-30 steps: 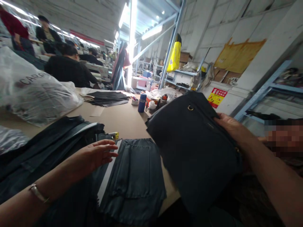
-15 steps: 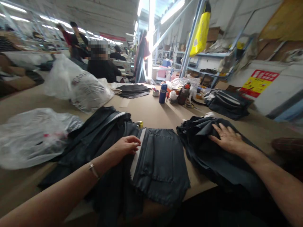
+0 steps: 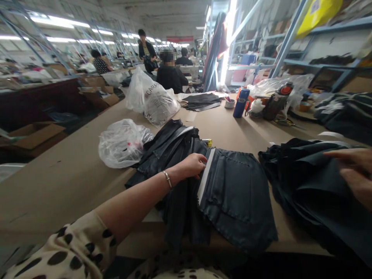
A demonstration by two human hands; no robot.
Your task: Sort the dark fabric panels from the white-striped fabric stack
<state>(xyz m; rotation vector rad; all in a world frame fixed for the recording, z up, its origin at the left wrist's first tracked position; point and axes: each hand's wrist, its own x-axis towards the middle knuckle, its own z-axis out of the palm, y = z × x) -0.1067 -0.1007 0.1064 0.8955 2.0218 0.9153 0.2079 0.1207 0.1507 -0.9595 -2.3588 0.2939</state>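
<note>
The work area is a long factory floor with rows of workstations, and a co-worker [image 3: 170, 77] sits at the far end of the long, paper-topped counter [image 3: 66, 186]. Shelving [image 3: 319, 58] stands along the right side. A white printed plastic bag [image 3: 151, 99] and a clear plastic bag [image 3: 123, 143] rest on the counter, with a blue bottle [image 3: 241, 102] farther off.

Three lots of dark fabric occupy the near area. The flat fabric panel [image 3: 235, 201] lies in the center, a layered stack [image 3: 171, 151] lies to its left, and a bunched fabric heap [image 3: 299, 186] lies to its right. As laid out, the panel is spread flat, while the heap is not smoothed.

The left hand [image 3: 190, 166] is at the panel's left edge, beside a white strip [image 3: 205, 182]. Its fingers [image 3: 196, 164] curve loosely; whether they pinch the strip cannot be determined. The right hand [image 3: 356, 174] is partly cut off by the frame edge, above the heap. Its fingers [image 3: 343, 154] are extended and not clenched. A metal bracelet [image 3: 166, 179] circles the left wrist.
</note>
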